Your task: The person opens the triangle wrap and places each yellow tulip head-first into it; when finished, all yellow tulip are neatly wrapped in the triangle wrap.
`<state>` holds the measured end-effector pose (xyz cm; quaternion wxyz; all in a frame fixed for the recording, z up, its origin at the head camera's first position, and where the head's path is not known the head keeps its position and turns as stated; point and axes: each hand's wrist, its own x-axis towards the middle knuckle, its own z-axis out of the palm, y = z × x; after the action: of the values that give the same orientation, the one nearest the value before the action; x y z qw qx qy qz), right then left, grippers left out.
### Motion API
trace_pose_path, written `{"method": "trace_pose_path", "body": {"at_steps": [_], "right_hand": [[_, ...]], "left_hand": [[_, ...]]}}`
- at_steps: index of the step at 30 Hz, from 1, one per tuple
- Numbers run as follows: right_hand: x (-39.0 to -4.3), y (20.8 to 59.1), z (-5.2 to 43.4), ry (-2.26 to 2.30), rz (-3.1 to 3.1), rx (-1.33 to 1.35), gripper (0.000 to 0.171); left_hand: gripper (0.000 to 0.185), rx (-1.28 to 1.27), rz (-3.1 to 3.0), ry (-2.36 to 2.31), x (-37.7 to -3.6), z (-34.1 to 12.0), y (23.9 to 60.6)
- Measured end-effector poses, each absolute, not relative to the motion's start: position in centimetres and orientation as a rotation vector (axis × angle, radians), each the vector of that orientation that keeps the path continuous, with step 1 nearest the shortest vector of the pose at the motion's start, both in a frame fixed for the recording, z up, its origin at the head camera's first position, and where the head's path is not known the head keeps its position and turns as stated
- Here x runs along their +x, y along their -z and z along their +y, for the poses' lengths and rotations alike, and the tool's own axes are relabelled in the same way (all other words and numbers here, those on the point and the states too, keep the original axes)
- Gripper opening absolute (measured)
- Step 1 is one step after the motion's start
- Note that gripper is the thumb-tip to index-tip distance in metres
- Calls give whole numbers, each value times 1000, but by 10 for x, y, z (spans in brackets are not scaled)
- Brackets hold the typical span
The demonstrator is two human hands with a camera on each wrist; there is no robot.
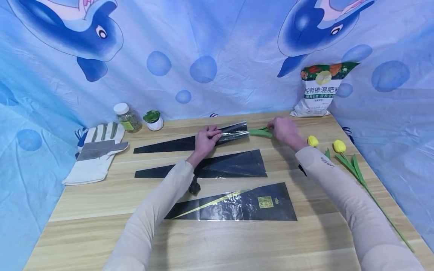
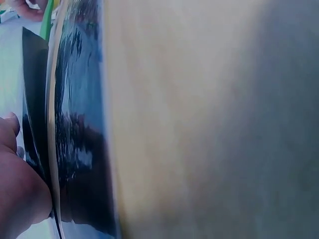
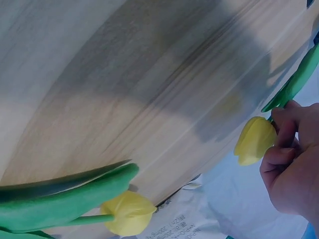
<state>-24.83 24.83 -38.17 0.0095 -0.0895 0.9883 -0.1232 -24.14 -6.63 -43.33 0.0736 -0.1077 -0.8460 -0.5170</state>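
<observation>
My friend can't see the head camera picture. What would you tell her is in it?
A person's left hand holds a black plastic flower sleeve on a wooden table while the right hand slides a green tulip stem into its open end. Two more sleeves lie nearer; two yellow tulips wait at right.

Wooden table with flower-wrapping supplies

Three black tapered sleeves lie in a row: far sleeve, middle sleeve, near sleeve with gold print. Work glove at left, glass jar and small potted plant behind it, fertilizer bag far right, two yellow tulips at right.
</observation>
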Motion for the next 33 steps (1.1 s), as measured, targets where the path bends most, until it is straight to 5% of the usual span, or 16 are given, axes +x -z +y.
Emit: {"method": "trace_pose_path", "body": {"at_steps": [33], "right_hand": [[-240,386,204,407,3149,-532,22]], "left_hand": [[17,-470,-2571,1395,-238,-61,429]]}}
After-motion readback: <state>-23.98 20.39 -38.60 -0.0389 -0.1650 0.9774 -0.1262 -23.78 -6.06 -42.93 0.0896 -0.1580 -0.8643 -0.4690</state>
